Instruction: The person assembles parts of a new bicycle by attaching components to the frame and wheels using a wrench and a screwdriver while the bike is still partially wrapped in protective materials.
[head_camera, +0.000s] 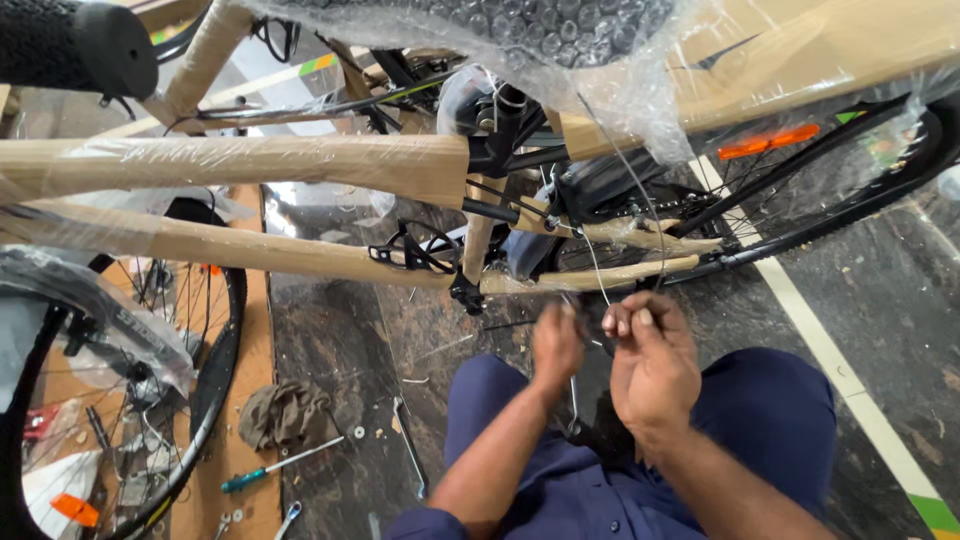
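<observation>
A bicycle with its frame wrapped in brown paper and clear film stands above me. A thin steel cable runs down from the bubble-wrapped part to my hands. My right hand pinches the cable's lower end between thumb and fingers. My left hand is closed close beside it, at the same cable end near the pedal crank. What sits between the left fingers is blurred. Both hands hover over my blue-trousered knees.
A loose front wheel lies on cardboard at the left. A crumpled rag, a green-handled screwdriver, a spanner and small washers lie on the dark floor. The rear wheel with an orange reflector stands at the right, over a white floor line.
</observation>
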